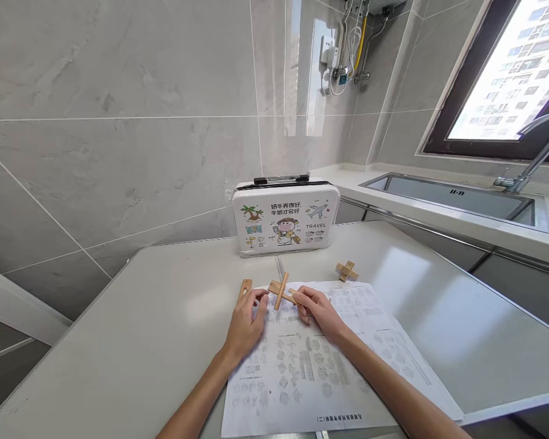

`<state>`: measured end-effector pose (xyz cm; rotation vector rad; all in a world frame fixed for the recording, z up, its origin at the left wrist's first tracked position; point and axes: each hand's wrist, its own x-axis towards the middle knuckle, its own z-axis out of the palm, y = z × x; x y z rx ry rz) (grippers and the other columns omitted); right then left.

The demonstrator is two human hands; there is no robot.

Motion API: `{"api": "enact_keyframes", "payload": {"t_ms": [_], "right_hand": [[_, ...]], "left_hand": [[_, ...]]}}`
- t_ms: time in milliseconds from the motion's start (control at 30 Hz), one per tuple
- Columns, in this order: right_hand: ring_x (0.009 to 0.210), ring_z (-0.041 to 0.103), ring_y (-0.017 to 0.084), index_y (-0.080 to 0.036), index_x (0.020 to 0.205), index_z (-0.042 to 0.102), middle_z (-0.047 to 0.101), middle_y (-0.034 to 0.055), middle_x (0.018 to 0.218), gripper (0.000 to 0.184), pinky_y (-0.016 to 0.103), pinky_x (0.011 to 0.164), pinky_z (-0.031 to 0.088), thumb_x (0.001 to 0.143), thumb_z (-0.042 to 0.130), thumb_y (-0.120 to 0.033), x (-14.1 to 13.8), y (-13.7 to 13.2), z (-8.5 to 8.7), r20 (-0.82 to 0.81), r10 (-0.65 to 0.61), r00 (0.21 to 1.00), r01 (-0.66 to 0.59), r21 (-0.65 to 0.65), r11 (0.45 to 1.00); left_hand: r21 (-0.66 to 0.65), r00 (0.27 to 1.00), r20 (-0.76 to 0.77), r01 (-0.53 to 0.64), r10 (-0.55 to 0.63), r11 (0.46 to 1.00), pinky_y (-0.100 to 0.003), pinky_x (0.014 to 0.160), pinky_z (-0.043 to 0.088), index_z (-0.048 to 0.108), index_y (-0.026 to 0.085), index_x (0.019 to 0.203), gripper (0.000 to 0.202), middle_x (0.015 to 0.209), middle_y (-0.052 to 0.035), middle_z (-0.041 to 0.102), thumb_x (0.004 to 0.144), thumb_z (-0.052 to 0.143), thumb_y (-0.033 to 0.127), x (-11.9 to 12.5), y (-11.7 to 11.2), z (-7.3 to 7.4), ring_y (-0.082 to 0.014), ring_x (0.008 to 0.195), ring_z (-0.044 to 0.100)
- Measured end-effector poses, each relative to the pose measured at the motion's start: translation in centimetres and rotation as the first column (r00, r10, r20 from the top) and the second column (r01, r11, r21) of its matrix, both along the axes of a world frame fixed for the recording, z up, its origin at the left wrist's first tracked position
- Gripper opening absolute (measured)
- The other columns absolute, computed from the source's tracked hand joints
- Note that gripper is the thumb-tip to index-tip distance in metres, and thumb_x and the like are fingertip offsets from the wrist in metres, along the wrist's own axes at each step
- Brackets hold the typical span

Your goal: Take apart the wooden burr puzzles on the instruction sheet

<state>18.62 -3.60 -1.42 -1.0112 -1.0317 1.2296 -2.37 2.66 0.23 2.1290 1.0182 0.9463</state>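
My right hand (318, 311) pinches a flat wooden puzzle piece (289, 296) by its notched right end. A second wooden stick (281, 291) crosses through that piece, so the two form a cross above the paper. My left hand (249, 317) is at the left end of the cross, fingers curled and thumb apart from the forefinger; whether its fingertips touch the wood I cannot tell. Just behind its knuckles is another slotted wooden piece (244, 288), its lower part hidden by the hand. An assembled wooden cross-shaped puzzle (346, 271) rests on the table behind the sheet.
A printed instruction sheet (302, 390) with small diagrams lies under my hands on the white table (155, 341). A white cartoon case (286, 219) with a black handle stands at the back against the tiled wall. To the right are a sink (457, 189) and a faucet (537, 149).
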Motion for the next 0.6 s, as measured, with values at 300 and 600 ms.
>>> {"api": "enact_keyframes", "payload": {"t_ms": [300, 600], "right_hand": [[0.050, 0.045, 0.011, -0.021, 0.077, 0.057, 0.052, -0.0052, 0.057, 0.046, 0.026, 0.051, 0.036, 0.091, 0.068, -0.064, -0.36, -0.24, 0.04, 0.151, 0.082, 0.985, -0.089, 0.041, 0.995], [0.050, 0.044, 0.012, -0.022, 0.080, 0.059, 0.051, -0.0051, 0.057, 0.047, 0.026, 0.051, 0.034, 0.094, 0.063, -0.066, -0.49, -0.36, -0.05, 0.217, 0.098, 0.971, -0.112, 0.053, 0.992]], "left_hand": [[-0.431, 0.950, 0.255, 0.278, -0.179, 0.859, -0.027, 0.059, 0.044, 0.068, 0.018, 0.108, 0.043, 0.077, -0.0034, 0.070, 0.097, 0.060, 0.059, 0.93, -0.71, -0.40, -0.0149, 0.060, 0.058], [-0.570, 0.847, 0.527, 0.419, -0.077, 0.707, -0.022, 0.049, 0.042, 0.063, 0.017, 0.089, 0.040, 0.075, -0.0008, 0.064, 0.090, 0.073, 0.056, 0.72, -0.26, -0.05, -0.0098, 0.052, 0.055]]}}
